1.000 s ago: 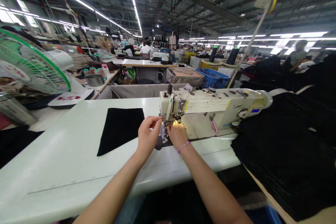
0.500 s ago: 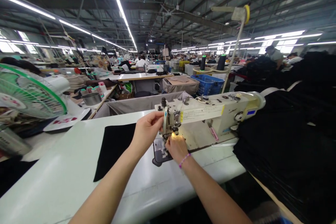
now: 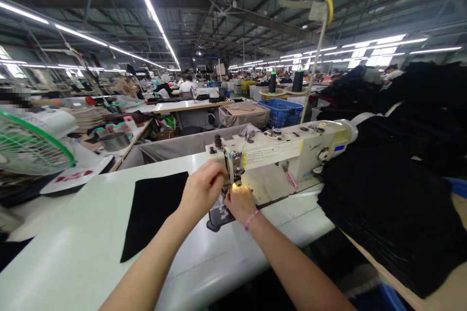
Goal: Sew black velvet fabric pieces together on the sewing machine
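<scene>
A white sewing machine (image 3: 308, 148) stands on a pale green table, its head end in front of me. My left hand (image 3: 204, 187) is raised at the front of that head, fingers bent together in a pinch. My right hand (image 3: 241, 201) is lower, at the needle area just above the dark machine bed (image 3: 219, 218), with thumb and fingertips pressed together. A small lamp lights its knuckles. Whatever either pinch holds is hidden or too fine to see. A black fabric piece (image 3: 153, 209) lies flat left of my left forearm.
Pink-handled snips (image 3: 290, 176) lie on the machine bed beneath the arm. A large black fabric pile (image 3: 383, 194) rises on the right. A green-rimmed fan (image 3: 32, 143) stands at left. Behind the machine are a blue basket (image 3: 280, 112) and black thread cones (image 3: 298, 81).
The view has swung slightly, so the scene sits further left. My left hand has come down a little along the machine head. My right hand stays at the needle area.
</scene>
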`<move>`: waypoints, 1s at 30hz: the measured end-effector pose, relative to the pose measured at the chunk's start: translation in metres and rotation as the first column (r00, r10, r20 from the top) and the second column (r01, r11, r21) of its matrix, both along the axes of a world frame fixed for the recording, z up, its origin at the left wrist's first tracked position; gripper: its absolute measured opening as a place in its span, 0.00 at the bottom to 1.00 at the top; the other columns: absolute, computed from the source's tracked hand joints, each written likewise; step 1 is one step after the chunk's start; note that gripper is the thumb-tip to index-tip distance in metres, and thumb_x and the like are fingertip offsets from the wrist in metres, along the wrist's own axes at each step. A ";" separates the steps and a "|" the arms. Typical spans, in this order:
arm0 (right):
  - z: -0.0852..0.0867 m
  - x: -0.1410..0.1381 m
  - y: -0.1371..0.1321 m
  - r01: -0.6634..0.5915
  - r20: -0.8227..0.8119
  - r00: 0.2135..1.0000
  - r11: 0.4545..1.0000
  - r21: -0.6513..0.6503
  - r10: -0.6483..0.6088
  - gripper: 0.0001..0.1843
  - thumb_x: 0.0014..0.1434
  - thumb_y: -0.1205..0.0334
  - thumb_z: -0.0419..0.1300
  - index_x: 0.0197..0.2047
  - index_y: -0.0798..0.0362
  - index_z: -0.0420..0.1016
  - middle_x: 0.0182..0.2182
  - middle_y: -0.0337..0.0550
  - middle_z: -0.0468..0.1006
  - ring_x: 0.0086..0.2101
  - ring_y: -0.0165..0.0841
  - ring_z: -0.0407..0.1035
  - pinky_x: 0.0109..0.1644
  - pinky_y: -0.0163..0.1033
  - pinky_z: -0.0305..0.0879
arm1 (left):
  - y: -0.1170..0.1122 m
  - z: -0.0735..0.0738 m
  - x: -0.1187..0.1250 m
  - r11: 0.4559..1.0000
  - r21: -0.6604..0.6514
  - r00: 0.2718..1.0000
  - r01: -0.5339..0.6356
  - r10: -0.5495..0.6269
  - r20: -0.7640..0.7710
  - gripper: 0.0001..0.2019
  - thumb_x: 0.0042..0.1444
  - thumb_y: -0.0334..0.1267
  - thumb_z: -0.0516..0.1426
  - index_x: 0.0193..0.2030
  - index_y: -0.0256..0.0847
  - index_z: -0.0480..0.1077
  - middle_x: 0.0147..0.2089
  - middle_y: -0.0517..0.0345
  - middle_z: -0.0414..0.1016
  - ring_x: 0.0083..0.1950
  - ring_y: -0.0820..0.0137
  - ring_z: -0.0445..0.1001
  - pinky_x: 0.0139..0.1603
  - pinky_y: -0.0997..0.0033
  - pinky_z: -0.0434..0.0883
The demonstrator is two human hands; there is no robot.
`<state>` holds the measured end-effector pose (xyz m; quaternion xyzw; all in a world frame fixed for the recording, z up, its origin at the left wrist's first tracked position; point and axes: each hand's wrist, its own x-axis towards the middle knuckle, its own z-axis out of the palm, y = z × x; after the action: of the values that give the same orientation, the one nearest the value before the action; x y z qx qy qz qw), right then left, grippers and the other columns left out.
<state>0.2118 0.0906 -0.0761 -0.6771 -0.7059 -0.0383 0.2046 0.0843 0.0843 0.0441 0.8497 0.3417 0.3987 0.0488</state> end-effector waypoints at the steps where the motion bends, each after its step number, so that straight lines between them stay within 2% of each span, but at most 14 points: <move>1: 0.000 0.000 0.000 -0.003 -0.004 1.000 1.000 -0.001 0.003 0.07 0.63 0.66 0.57 0.39 0.57 0.76 0.35 0.53 0.80 0.41 0.41 0.75 0.45 0.41 0.66 | -0.001 -0.004 -0.006 0.998 0.039 0.994 0.042 -0.037 -0.099 0.09 0.59 0.33 0.50 0.32 0.44 0.71 0.32 0.57 0.72 0.32 0.69 0.71 0.32 0.72 0.65; 4: 0.001 -0.001 0.001 -0.022 -0.021 1.000 1.000 -0.004 0.022 0.08 0.63 0.66 0.56 0.39 0.57 0.77 0.36 0.53 0.80 0.41 0.41 0.75 0.45 0.41 0.65 | -0.004 -0.009 -0.024 0.989 0.081 0.944 0.127 -0.095 -0.315 0.09 0.60 0.33 0.52 0.34 0.47 0.74 0.34 0.56 0.73 0.31 0.68 0.71 0.28 0.73 0.64; 8: 0.002 -0.001 0.001 -0.028 -0.061 0.998 1.000 0.001 0.028 0.08 0.63 0.67 0.56 0.38 0.57 0.78 0.37 0.53 0.80 0.42 0.41 0.75 0.46 0.41 0.65 | -0.012 0.000 -0.031 0.991 0.117 0.936 0.068 -0.023 -0.352 0.11 0.58 0.31 0.52 0.37 0.48 0.75 0.39 0.53 0.76 0.36 0.65 0.74 0.29 0.72 0.66; 10: 0.003 0.000 -0.001 -0.010 -0.093 0.996 1.000 0.009 0.011 0.08 0.62 0.68 0.56 0.38 0.57 0.78 0.37 0.53 0.80 0.41 0.40 0.75 0.45 0.40 0.65 | -0.017 0.005 -0.027 0.996 0.077 0.962 0.043 -0.020 -0.272 0.11 0.59 0.32 0.51 0.35 0.47 0.74 0.43 0.52 0.76 0.38 0.65 0.75 0.32 0.71 0.69; 13: 0.004 0.004 -0.004 0.022 -0.148 0.989 0.999 0.028 -0.017 0.07 0.61 0.69 0.56 0.36 0.56 0.77 0.38 0.51 0.79 0.38 0.38 0.75 0.43 0.39 0.65 | -0.023 0.005 -0.019 0.989 -0.111 0.994 0.098 -0.103 -0.038 0.10 0.57 0.33 0.51 0.30 0.45 0.72 0.45 0.52 0.77 0.40 0.66 0.76 0.35 0.70 0.71; 16: 0.003 0.007 -0.005 0.036 -0.204 0.979 0.997 0.062 -0.023 0.05 0.59 0.69 0.58 0.35 0.55 0.76 0.37 0.49 0.79 0.36 0.37 0.75 0.41 0.38 0.65 | -0.021 -0.005 -0.016 0.939 -0.299 0.983 0.167 -0.136 0.123 0.07 0.55 0.32 0.53 0.30 0.43 0.71 0.38 0.54 0.78 0.36 0.67 0.76 0.34 0.71 0.71; 18: 0.001 0.009 -0.006 0.035 -0.243 0.970 0.995 0.096 -0.011 0.04 0.58 0.69 0.59 0.32 0.54 0.75 0.34 0.47 0.78 0.34 0.36 0.74 0.41 0.37 0.65 | -0.018 -0.013 -0.016 0.930 -0.336 0.984 0.148 -0.102 0.149 0.06 0.55 0.34 0.53 0.32 0.43 0.72 0.31 0.58 0.77 0.32 0.68 0.74 0.35 0.70 0.71; 21: -0.004 0.014 -0.011 0.050 -0.317 0.948 0.983 0.178 0.009 0.06 0.55 0.72 0.58 0.30 0.53 0.72 0.30 0.42 0.75 0.31 0.34 0.72 0.38 0.36 0.66 | -0.015 -0.020 -0.016 0.955 -0.284 0.985 0.088 -0.042 0.166 0.07 0.58 0.37 0.55 0.35 0.42 0.74 0.31 0.58 0.77 0.33 0.68 0.74 0.36 0.70 0.71; 24: -0.003 0.022 -0.023 0.121 -0.400 0.916 0.941 0.315 0.016 0.14 0.55 0.76 0.52 0.43 0.55 0.70 0.37 0.46 0.74 0.36 0.35 0.71 0.41 0.38 0.69 | -0.015 -0.022 -0.015 0.964 -0.254 0.979 0.081 -0.029 0.200 0.07 0.59 0.39 0.55 0.36 0.43 0.74 0.33 0.58 0.79 0.34 0.68 0.75 0.37 0.70 0.72; 27: 0.009 0.027 -0.035 0.116 -0.410 0.907 0.878 0.465 0.098 0.19 0.56 0.74 0.53 0.52 0.56 0.64 0.46 0.53 0.70 0.46 0.39 0.69 0.51 0.46 0.69 | -0.016 -0.023 -0.012 0.976 -0.209 0.970 0.065 -0.013 0.243 0.06 0.60 0.37 0.55 0.37 0.42 0.74 0.33 0.59 0.79 0.33 0.69 0.76 0.36 0.71 0.72; 30: 0.024 0.026 -0.037 0.024 -0.346 0.915 0.826 0.562 0.209 0.16 0.56 0.71 0.57 0.49 0.52 0.64 0.46 0.51 0.70 0.50 0.42 0.66 0.55 0.50 0.68 | -0.014 -0.027 -0.009 0.996 -0.077 0.952 0.036 -0.011 0.304 0.05 0.60 0.35 0.56 0.37 0.41 0.74 0.30 0.60 0.78 0.30 0.71 0.74 0.34 0.73 0.72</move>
<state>0.2378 0.0533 -0.0519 -0.5461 -0.6408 -0.0950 0.5311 0.0754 0.0708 0.0170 0.7796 0.3359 0.5097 0.1399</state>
